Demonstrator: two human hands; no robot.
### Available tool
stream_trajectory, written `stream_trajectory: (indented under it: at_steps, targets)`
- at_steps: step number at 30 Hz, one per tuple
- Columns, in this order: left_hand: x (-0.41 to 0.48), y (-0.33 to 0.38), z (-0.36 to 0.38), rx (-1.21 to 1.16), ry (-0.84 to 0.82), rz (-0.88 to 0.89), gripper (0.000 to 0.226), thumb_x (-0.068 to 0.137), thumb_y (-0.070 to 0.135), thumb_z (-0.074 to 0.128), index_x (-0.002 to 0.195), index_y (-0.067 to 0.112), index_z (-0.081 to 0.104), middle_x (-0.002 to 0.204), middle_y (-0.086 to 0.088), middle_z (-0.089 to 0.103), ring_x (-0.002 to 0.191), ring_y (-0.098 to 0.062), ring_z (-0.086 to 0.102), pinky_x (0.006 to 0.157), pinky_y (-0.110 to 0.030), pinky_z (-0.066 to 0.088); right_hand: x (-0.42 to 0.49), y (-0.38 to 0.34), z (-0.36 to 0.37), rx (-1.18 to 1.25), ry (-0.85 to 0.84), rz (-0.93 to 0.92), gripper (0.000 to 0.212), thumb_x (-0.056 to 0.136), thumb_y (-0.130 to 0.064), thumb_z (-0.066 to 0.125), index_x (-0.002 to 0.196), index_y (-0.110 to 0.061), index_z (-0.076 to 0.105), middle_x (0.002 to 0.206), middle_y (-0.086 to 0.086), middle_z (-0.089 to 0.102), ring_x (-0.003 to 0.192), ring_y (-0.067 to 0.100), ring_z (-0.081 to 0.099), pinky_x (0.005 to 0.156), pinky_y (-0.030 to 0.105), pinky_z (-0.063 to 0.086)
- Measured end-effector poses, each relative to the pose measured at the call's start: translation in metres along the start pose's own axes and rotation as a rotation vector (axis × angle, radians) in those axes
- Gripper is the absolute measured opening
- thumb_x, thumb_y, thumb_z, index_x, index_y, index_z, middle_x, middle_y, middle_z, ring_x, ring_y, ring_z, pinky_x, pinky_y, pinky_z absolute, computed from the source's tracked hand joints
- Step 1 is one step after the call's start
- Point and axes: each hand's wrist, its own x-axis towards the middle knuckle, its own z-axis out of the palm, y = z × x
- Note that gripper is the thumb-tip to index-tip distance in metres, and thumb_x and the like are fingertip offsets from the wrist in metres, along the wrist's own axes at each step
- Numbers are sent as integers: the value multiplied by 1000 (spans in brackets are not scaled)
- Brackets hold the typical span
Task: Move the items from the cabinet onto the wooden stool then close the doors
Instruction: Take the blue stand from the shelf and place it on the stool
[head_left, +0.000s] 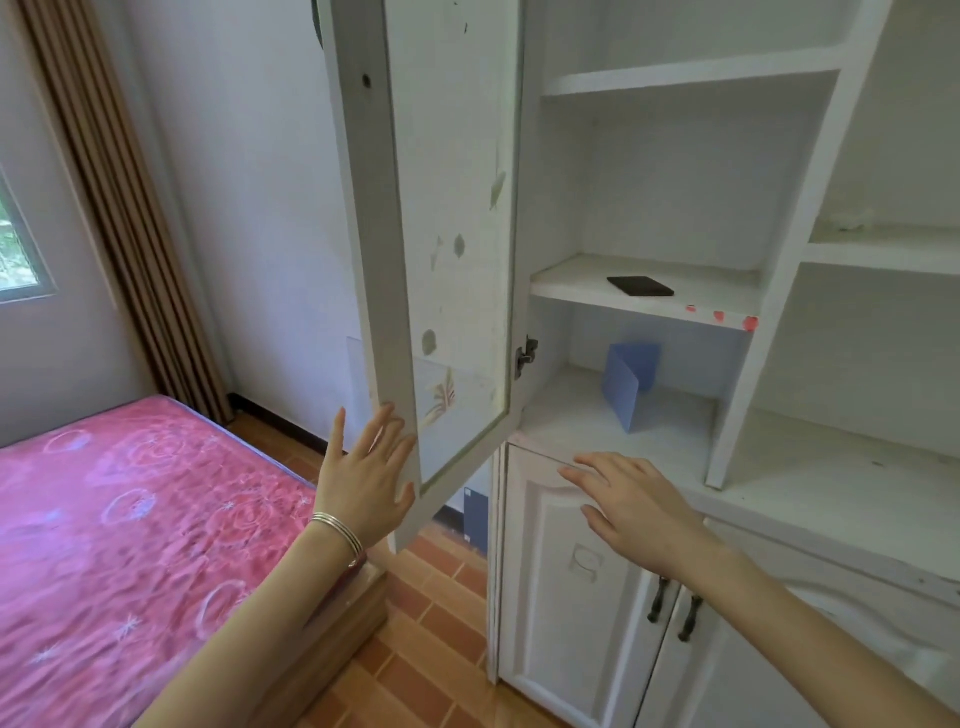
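Note:
The white cabinet's glass door (441, 208) stands swung open to the left. My left hand (363, 467) rests flat against its lower outer edge, fingers spread, gripping nothing. My right hand (631, 506) hovers open, palm down, in front of the lowest shelf (571, 415). A folded blue card (628, 382) stands upright on that shelf. One shelf up (571, 283) lies a flat black wallet-like item (640, 286). The wooden stool is out of view.
Below the shelves are closed white lower doors with dark handles (675, 610). More open white shelving (883, 249) runs to the right. A bed with a pink mattress (130, 545) fills the left, with a brown curtain (119, 208) behind and orange tiled floor (431, 649) between.

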Motion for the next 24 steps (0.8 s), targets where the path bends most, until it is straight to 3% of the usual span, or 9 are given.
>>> stream_trajectory:
  at_steps: [2, 5, 14, 16, 19, 24]
  targets:
    - [3, 8, -4, -13, 30, -8, 56, 65, 35, 74, 114, 10, 65, 117, -14, 62, 126, -33, 39, 106, -62, 18, 3, 5, 2, 9, -23, 4, 45, 78, -24, 66, 122, -20, 57, 119, 3, 60, 107, 21, 58, 85, 35, 47]
    - [14, 27, -8, -60, 62, 0, 56, 63, 31, 76, 114, 12, 63, 116, -15, 61, 123, -37, 45, 106, -61, 18, 5, 19, 8, 38, -31, 29, 44, 83, -23, 60, 126, -19, 54, 125, 4, 57, 112, 22, 55, 91, 37, 44]
    - [77, 107, 46, -163, -8, 108, 56, 65, 32, 74, 117, 17, 61, 118, -9, 62, 126, -35, 44, 105, -58, 18, -4, 104, 31, -1, -42, 62, 44, 76, -33, 39, 111, -21, 62, 108, 0, 65, 94, 17, 63, 72, 30, 52]
    - [95, 127, 61, -223, -3, 106, 54, 64, 32, 76, 114, 17, 63, 115, -8, 63, 120, -34, 51, 104, -56, 24, -5, 133, 37, -23, -51, 72, 41, 75, -33, 46, 110, -21, 64, 106, 0, 66, 92, 17, 65, 70, 31, 53]
    - [121, 158, 75, -366, 30, 112, 49, 64, 26, 77, 111, 18, 63, 105, -3, 64, 100, -26, 61, 94, -43, 45, 0, 172, 50, -36, -79, 61, 44, 64, -28, 61, 107, -20, 66, 105, 1, 67, 90, 19, 66, 68, 32, 53]
    - [150, 190, 103, -419, -6, 92, 44, 70, 26, 71, 112, 17, 62, 105, -3, 64, 96, -24, 60, 87, -40, 49, 31, 218, 73, 11, -168, 45, 50, 62, -17, 77, 111, -18, 64, 111, 6, 65, 94, 25, 65, 70, 35, 52]
